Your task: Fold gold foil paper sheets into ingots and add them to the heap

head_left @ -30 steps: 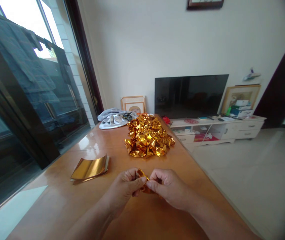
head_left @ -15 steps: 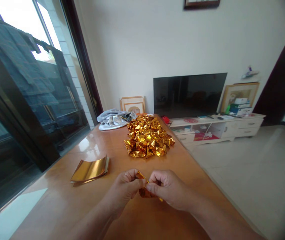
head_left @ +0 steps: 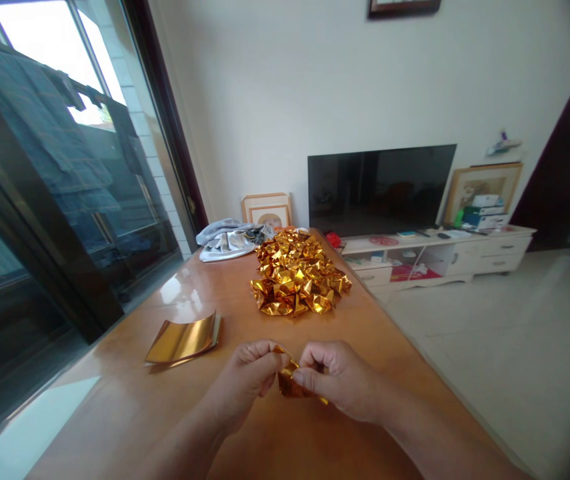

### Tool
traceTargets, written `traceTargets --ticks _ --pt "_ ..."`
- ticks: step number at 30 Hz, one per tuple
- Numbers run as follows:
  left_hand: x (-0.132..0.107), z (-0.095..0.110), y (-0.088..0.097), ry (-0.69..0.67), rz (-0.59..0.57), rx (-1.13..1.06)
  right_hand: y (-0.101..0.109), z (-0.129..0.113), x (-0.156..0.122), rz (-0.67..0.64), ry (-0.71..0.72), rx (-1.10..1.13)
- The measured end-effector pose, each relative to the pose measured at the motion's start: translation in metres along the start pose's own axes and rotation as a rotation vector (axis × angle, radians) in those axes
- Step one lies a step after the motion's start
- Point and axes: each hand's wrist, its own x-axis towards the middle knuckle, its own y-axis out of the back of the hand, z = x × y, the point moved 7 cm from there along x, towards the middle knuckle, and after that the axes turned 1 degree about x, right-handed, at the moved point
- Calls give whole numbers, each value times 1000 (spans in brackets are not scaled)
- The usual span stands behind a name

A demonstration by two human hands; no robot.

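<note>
Both of my hands meet over the near middle of a glossy wooden table [head_left: 125, 407]. My left hand [head_left: 249, 380] and my right hand [head_left: 337, 380] pinch a small folded piece of gold foil paper [head_left: 287, 383] between thumbs and fingertips, just above the tabletop. A stack of flat gold foil sheets [head_left: 185, 338] lies to the left of my hands. Farther back on the table sits a heap of several folded gold foil pieces [head_left: 297, 273].
A grey bundle of cloth [head_left: 227, 238] lies at the table's far end, by a framed picture [head_left: 267, 210]. Beyond stand a dark television [head_left: 379, 189] on a low white cabinet [head_left: 439, 257]. A glass sliding door [head_left: 55, 200] runs along the left; tiled floor lies on the right.
My fingers have shifted slightly on the gold foil piece, which now hangs a little lower between my hands. Everything else stays where it was.
</note>
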Motion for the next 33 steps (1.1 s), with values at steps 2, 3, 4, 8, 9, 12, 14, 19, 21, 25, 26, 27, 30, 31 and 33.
traceTargets --ticks 2,3,4,8,9,12,14,19,21,25,26,27,30,31,33 --pt "0 0 1 -9 -2 9 0 1 0 -2 -2 -7" --pt "1 0 2 -14 -1 18 0 1 0 -3 -1 -9" --pt "1 -1 2 -19 2 30 0 1 0 -4 0 -10" --pt "4 -2 5 -58 4 67 -2 3 1 -21 -6 1" --pt "5 -3 6 -63 9 75 -2 3 1 -26 -8 2" --pt "6 -7 11 -45 48 97 -2 3 0 -32 -12 -1" --pt "6 -10 15 -20 74 93 -2 3 0 -29 -16 -3" --pt "7 -6 15 1 68 39 -3 4 1 -34 -14 20" --pt "6 -1 9 -21 22 48 -2 4 2 -27 -10 46" --pt "6 3 -2 -55 -58 34 1 8 5 -4 -17 69" --pt "6 2 -2 -58 -52 22 2 10 6 -1 -22 74" --pt "7 1 -1 -64 -34 9 2 12 7 -1 -30 83" --pt "11 -3 9 -79 52 -39 3 18 10 4 -62 120" --pt "12 -4 12 -83 78 -50 4 20 10 9 -72 132" --pt "14 -6 17 -86 114 -59 5 22 11 22 -85 150"
